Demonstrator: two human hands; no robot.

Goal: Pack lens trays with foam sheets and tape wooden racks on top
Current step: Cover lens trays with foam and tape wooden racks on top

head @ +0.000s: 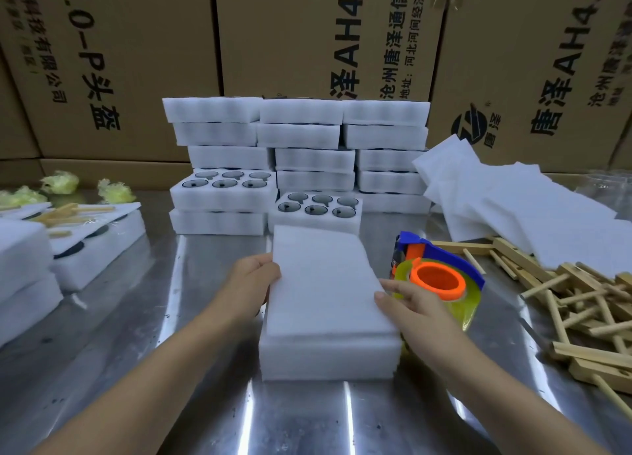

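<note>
Foam sheet (325, 283), white with a faintly fuzzy grain, lies over the lens tray (328, 359) in front of me at the middle of the tabletop (205, 403). Its near end sits flush on the tray, while its far end is tilted up a little. The tray is a thick rectangular block of the same white foam, with square edges.

My left hand (254, 283) grips the sheet's left edge, its fingers curled in at the foam. My right hand (407, 304) is nearly flat, its fingers almost straight and their tips touching the sheet's right edge.

Just beside my right hand stands a tape dispenser (441, 277), glossy blue plastic with an orange core and a yellowish clear roll. Further right is a heap of wooden racks (581, 304), pale square sticks and thin dowels. Loose foam sheets (513, 208) lie beyond them.

At the back are stacked trays (297, 140), and two open trays (319, 208) show round dark lenses in circular pockets. Brown cardboard boxes (136, 61) rise behind. The tabletop is brushed metal and streaked with glare.
</note>
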